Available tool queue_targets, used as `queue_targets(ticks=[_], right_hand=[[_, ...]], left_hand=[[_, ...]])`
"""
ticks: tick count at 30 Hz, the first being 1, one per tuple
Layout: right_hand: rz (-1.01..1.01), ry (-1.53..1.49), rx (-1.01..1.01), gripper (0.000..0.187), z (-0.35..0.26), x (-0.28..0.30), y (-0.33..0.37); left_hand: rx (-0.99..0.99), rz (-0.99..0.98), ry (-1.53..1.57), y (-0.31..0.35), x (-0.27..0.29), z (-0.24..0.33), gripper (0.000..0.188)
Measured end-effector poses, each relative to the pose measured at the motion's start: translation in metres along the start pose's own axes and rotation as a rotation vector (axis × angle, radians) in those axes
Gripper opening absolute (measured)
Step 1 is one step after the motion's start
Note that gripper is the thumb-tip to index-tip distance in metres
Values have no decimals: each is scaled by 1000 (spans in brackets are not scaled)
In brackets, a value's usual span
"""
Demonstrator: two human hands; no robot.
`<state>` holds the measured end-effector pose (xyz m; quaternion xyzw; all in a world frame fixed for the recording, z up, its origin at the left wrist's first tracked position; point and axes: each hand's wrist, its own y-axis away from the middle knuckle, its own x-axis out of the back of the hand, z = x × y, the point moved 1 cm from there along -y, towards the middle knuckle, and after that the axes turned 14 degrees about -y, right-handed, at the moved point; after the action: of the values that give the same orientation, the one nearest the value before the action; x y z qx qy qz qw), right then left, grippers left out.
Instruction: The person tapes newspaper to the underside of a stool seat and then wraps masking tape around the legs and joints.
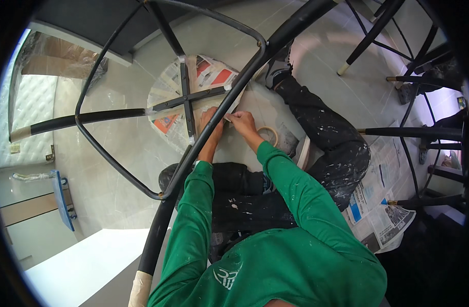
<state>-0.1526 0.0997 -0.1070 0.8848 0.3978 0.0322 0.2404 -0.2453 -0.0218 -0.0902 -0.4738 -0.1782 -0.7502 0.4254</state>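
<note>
An upturned stool or chair frame of black metal stands before me, with a cross-shaped bracket (187, 97) under its round seat. Newspaper (165, 84) covers the seat, edged with pale tape. My left hand (208, 117) rests at the near side of the papered seat; a black leg (234, 92) passes in front and partly hides its fingers. Just beside it, my right hand (243, 123) is closed, thumb and fingertips pinched at the seat's edge on something pale and too small to name. A roll of masking tape (268, 135) is on the floor beside my right hand.
A curved black ring (102, 145) joins the legs above the seat. More black-legged frames (370, 43) stand at right, near newspaper sheets (382, 215) on the tiles. At left are a quilted white panel (40, 112) and a blue board (63, 200). My paint-spotted trousers (342, 153) flank the work.
</note>
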Motion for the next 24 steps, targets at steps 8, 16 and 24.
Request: queue_targets(ticks=[8,16,24], right_hand=[[-25,-78,29,35,21,3,1],[-148,-248,-151,23,25,7,4],[-191,-359,-36,24,47,4,-11]], left_hand=[[-71,30,-134,6,-1,5,17],[33,144,-91,12,7,30,29],[-160,36,-201,19,19,29,33]])
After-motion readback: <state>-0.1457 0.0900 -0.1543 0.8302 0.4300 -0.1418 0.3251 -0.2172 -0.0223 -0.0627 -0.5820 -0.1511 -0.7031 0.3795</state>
